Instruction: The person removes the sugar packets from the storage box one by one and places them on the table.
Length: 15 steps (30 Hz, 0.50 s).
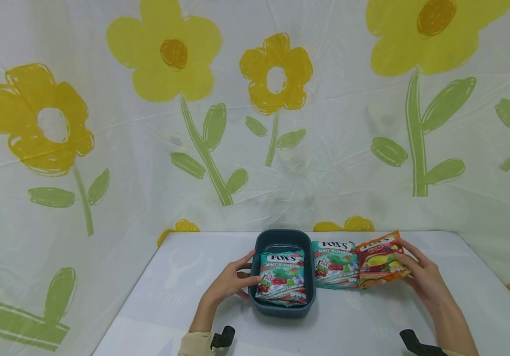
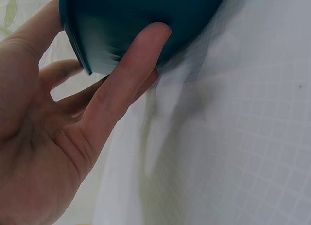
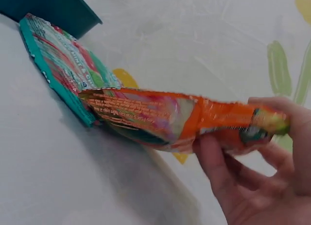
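A dark teal tub (image 1: 264, 242) (image 2: 131, 25) stands mid-table with a green Fox's Mint Blossom candy bag (image 1: 281, 277) lying in it. My left hand (image 1: 233, 279) (image 2: 92, 113) rests against the tub's left wall, thumb over the rim and fingers straight on the outside. A second green mint bag (image 1: 335, 264) (image 3: 63, 64) lies on the table just right of the tub. My right hand (image 1: 419, 277) (image 3: 243, 157) pinches the right edge of an orange Fox's Fruits bag (image 1: 379, 259) (image 3: 160, 115), lifted slightly, its left end overlapping the second mint bag.
The white table (image 1: 184, 296) is backed and flanked by a plastic sheet printed with yellow flowers (image 1: 170, 54). Black wrist-camera mounts (image 1: 224, 337) show at the bottom edge.
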Tool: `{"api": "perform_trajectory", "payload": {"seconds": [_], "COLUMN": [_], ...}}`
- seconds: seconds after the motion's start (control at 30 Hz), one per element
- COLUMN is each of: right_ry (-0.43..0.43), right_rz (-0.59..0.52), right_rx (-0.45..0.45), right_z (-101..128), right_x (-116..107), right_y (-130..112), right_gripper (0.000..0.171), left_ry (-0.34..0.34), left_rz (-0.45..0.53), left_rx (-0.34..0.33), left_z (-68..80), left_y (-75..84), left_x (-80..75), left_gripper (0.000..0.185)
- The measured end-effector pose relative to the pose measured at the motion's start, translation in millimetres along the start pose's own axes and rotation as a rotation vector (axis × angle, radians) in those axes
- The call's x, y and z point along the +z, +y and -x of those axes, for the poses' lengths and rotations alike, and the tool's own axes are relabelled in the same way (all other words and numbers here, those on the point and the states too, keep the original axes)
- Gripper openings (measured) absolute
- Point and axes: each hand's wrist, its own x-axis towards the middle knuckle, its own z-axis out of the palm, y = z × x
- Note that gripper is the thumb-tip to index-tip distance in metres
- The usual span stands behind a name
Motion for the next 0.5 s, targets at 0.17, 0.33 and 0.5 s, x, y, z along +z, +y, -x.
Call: {"api": "perform_trajectory", "payload": {"seconds": [0.17,0.33,0.5], "right_ry": [0.005,0.001,0.042], "right_rz": [0.263,0.547,0.75], "right_rx": [-0.023,-0.132,-0.165], "right_z": [1.5,3.2,1.9], "right_x": [-1.3,1.7,6.3], "right_y": [-4.3,-6.2,-5.4], "right_gripper": [0.083,0.089,0.091], "left_ry": [-0.003,-0.004,-0.004], "left_rz": [0.0,0.0,-0.004], "left_rx": [0.005,0.007,0.009], "left_z": [-0.1,-0.1,-0.1], "left_y": [0.0,-0.4,0.0], "left_x": [0.2,0.0,-0.2], "left_gripper": [0.08,0.079,0.078]}}
